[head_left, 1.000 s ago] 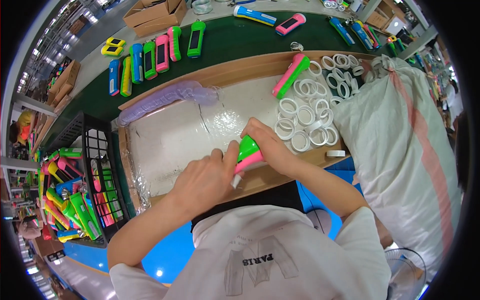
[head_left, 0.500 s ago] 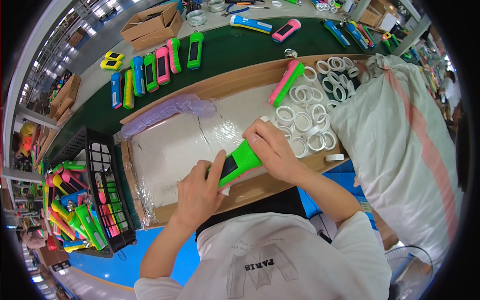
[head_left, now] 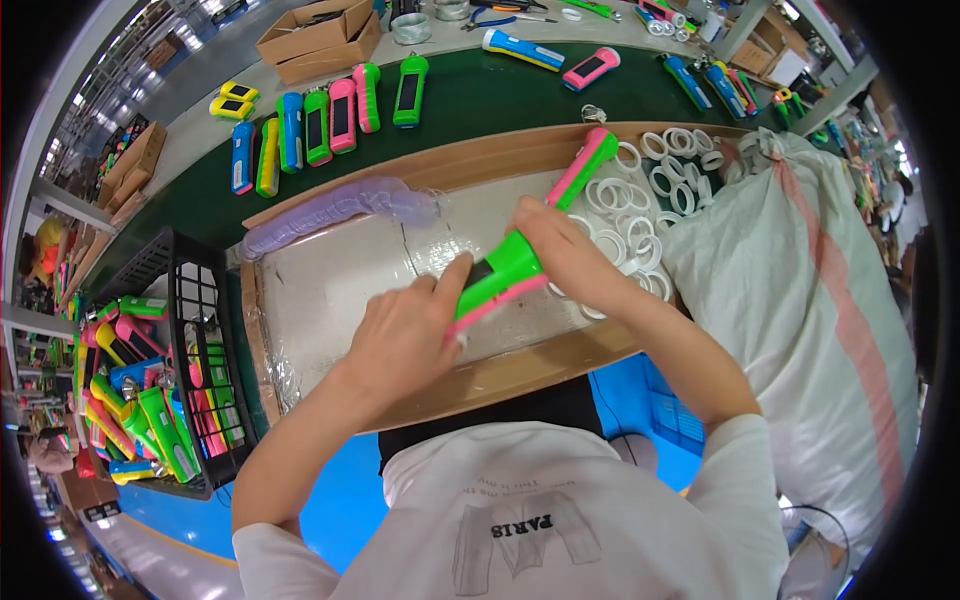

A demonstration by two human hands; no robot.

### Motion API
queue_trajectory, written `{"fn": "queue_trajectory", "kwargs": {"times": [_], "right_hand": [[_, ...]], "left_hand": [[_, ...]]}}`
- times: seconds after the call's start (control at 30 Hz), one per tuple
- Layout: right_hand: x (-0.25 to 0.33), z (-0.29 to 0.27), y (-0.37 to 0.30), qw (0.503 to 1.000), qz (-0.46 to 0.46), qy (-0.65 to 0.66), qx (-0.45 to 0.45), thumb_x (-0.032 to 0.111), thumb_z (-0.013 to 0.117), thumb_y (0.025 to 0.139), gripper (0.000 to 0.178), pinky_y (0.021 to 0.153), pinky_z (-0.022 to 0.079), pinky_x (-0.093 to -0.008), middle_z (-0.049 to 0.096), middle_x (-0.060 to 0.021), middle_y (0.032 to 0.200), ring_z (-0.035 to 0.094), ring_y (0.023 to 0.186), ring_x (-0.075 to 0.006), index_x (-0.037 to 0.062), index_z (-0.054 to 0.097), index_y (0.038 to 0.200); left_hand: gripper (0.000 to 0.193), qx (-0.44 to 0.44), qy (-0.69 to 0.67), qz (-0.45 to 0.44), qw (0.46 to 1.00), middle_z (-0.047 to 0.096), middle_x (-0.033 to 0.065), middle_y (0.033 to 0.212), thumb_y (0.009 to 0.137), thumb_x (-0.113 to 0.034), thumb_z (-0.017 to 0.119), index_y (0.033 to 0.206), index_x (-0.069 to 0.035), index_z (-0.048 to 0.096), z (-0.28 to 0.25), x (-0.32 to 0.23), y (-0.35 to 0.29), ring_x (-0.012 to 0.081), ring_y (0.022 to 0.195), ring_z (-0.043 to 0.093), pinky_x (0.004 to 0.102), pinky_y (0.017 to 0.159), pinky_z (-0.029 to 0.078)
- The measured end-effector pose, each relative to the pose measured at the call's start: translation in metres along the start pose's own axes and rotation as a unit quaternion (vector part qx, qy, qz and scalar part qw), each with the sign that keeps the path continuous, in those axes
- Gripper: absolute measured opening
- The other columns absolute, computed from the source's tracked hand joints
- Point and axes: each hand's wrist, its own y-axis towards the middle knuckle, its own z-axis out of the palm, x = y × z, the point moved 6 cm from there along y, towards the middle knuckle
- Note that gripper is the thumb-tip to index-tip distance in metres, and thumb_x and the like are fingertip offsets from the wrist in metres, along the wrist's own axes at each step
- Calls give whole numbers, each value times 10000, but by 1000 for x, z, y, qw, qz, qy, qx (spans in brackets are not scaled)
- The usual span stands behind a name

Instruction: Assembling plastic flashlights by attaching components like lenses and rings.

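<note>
While left hand [head_left: 405,330] grips green-and-pink plastic flashlight [head_left: 500,283], I see right hand [head_left: 565,255] clasping opposite end (round white rings [head_left: 712,160] to its right).

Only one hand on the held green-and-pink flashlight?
No, the left hand and the right hand both hold the green-and-pink flashlight, at opposite ends.
</note>
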Motion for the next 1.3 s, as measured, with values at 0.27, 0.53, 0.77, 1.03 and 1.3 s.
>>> {"fn": "queue_trajectory", "kwargs": {"times": [0.27,0.53,0.77,1.03,1.3], "right_hand": [[-38,15,-9,996,-10,45,-75,338,378,1006,375,658,430,-348,543,-80,825,505,702,-191,24,562,915],[-94,39,32,990,124,64,18,235,363,958,332,733,420,-344,555,-142,823,531,779,-267,-20,529,824],[-13,0,-5,988,-87,51,-119,160,404,952,248,668,423,-354,555,-143,788,526,705,-277,-2,548,833],[134,-2,-70,847,-525,24,79,137,613,825,174,606,485,-380,578,-139,772,576,699,-257,-21,637,893],[21,29,-2,984,-53,165,39,369,504,983,386,788,446,-282,575,-50,968,543,864,-146,16,579,1122]], "left_hand": [[755,-8,-115,3,993,640,230,1001,674,-68,731,1359,-32,417,37,15,-2,420,882,637,464,777,524],[444,104,53,-48,992,635,242,890,740,-4,630,1151,21,461,43,26,33,427,744,652,503,676,533],[731,-29,-70,40,996,620,208,954,689,-73,716,1335,-35,376,27,12,3,413,836,636,483,687,522],[488,215,-599,267,724,649,39,943,705,-121,819,1116,-20,576,42,-37,-72,158,861,589,312,800,488],[644,155,-534,-114,823,617,100,1110,777,-222,786,1322,-48,492,52,38,-24,199,985,605,334,881,482]]}}
